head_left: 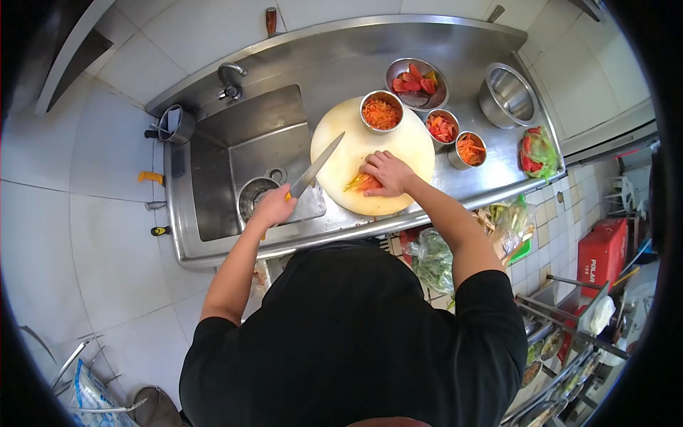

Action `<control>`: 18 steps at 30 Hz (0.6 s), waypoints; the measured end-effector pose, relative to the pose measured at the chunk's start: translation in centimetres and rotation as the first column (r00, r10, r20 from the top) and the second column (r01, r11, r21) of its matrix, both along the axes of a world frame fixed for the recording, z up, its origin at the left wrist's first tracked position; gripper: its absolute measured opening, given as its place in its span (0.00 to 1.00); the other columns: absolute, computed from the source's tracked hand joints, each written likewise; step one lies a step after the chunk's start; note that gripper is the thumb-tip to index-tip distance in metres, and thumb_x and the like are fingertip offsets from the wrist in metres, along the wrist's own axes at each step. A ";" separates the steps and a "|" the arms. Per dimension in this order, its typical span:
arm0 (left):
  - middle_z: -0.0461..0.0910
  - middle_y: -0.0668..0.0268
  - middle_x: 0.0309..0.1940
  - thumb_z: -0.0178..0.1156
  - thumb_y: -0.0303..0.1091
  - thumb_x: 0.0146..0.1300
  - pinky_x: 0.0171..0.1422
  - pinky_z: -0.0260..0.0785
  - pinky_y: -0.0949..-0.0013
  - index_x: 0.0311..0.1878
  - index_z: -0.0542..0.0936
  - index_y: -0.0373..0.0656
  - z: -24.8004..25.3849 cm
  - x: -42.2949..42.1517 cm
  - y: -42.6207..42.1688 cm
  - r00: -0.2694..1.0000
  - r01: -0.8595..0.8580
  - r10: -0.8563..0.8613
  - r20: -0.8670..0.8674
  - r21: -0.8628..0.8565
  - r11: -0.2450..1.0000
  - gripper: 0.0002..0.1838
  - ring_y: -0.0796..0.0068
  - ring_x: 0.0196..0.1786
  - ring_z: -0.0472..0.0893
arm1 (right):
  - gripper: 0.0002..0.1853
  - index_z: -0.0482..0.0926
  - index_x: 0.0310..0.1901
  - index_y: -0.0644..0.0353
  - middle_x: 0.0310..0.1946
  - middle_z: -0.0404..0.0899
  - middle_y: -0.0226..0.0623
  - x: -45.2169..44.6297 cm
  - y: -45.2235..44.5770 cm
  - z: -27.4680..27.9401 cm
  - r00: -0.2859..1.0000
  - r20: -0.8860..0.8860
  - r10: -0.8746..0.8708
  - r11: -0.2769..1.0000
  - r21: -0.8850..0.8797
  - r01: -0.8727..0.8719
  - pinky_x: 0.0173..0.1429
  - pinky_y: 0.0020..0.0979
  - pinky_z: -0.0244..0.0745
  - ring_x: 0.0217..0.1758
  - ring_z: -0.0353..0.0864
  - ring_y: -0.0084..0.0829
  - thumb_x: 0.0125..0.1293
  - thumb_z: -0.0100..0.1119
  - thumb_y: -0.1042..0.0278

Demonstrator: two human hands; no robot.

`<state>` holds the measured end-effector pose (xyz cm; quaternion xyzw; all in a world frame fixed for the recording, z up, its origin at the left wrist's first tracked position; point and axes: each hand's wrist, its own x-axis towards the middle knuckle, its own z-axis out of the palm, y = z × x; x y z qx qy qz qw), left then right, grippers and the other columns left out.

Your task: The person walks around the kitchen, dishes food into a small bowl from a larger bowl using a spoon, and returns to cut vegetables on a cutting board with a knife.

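Observation:
My left hand (274, 206) is wrapped round the orange handle of a kitchen knife (318, 165). The long blade points up and away over the left edge of a round, pale cutting board (334, 135). On the board, my right hand (388, 173) holds down some red and yellow strips (356, 183) that look like bell pepper. The fingers cover part of them. The blade is apart from the strips. At the board's far edge stands a metal cup of finely chopped orange bits (380, 114), perhaps carrot.
Right of the board are a bowl (442, 96) of red pepper pieces, cups of diced red (441, 128) and orange strips (470, 149), a steel pot (509, 96) and a bagged red vegetable (539, 152). The sink (213, 178) and faucet (230, 80) lie left.

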<state>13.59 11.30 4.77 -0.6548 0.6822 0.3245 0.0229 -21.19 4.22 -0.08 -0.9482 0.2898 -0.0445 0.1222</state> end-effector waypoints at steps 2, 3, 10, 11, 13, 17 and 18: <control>0.79 0.45 0.36 0.55 0.39 0.58 0.48 0.68 0.49 0.44 0.70 0.36 -0.3 -1.1 -0.5 1.000 -0.004 0.005 0.015 -0.080 0.997 0.17 0.42 0.44 0.77 | 0.31 0.70 0.52 0.55 0.48 0.70 0.41 0.9 0.5 -0.6 0.990 0.041 -0.134 0.991 0.015 0.134 0.58 0.40 0.62 0.53 0.68 0.40 0.59 0.52 0.36; 0.79 0.44 0.37 0.55 0.39 0.57 0.49 0.68 0.49 0.44 0.70 0.36 -0.4 -1.5 -0.7 1.000 -0.004 0.004 0.008 -0.060 0.998 0.17 0.42 0.44 0.77 | 0.29 0.71 0.50 0.55 0.46 0.70 0.40 1.4 0.8 -0.8 0.978 0.061 -0.201 0.979 0.023 0.200 0.56 0.40 0.64 0.51 0.68 0.39 0.60 0.52 0.37; 0.78 0.42 0.37 0.53 0.37 0.57 0.51 0.68 0.48 0.47 0.72 0.36 0.0 -3.0 -0.7 0.997 0.048 -0.044 0.070 -0.065 0.997 0.17 0.41 0.45 0.77 | 0.33 0.71 0.50 0.61 0.44 0.70 0.41 6.4 6.8 -2.1 0.613 -0.002 -0.790 0.613 0.019 0.790 0.55 0.42 0.62 0.51 0.68 0.39 0.57 0.55 0.36; 0.78 0.42 0.37 0.53 0.37 0.57 0.51 0.68 0.47 0.47 0.72 0.36 0.0 -3.0 -0.6 0.998 0.043 -0.038 0.056 -0.084 0.996 0.17 0.41 0.45 0.77 | 0.34 0.70 0.51 0.61 0.44 0.70 0.42 6.6 7.2 -0.9 0.603 0.020 -0.797 0.604 -0.001 0.797 0.55 0.43 0.61 0.51 0.68 0.40 0.56 0.56 0.35; 0.79 0.43 0.38 0.53 0.37 0.58 0.51 0.68 0.48 0.49 0.73 0.38 0.5 -3.0 -0.7 0.995 0.044 -0.035 0.098 -0.095 0.995 0.17 0.42 0.45 0.77 | 0.37 0.70 0.52 0.62 0.45 0.69 0.42 6.7 7.5 0.7 0.594 0.125 -0.795 0.596 -0.022 0.802 0.56 0.45 0.59 0.52 0.67 0.40 0.54 0.58 0.35; 0.78 0.49 0.40 0.54 0.39 0.61 0.51 0.69 0.51 0.55 0.74 0.47 2.0 -2.3 -1.1 0.983 0.129 -0.094 0.158 -0.233 0.964 0.19 0.47 0.46 0.78 | 0.34 0.71 0.52 0.60 0.47 0.70 0.42 5.8 7.0 3.5 0.550 0.360 -0.753 0.597 0.023 0.802 0.55 0.43 0.60 0.53 0.67 0.40 0.50 0.66 0.42; 0.77 0.51 0.40 0.55 0.39 0.60 0.51 0.70 0.53 0.57 0.74 0.50 2.5 -2.0 -1.3 0.983 0.158 -0.126 0.134 -0.259 0.953 0.20 0.49 0.46 0.77 | 0.32 0.72 0.51 0.59 0.48 0.70 0.41 5.5 7.0 4.1 0.533 0.397 -0.748 0.598 0.052 0.800 0.55 0.42 0.60 0.53 0.68 0.40 0.50 0.68 0.46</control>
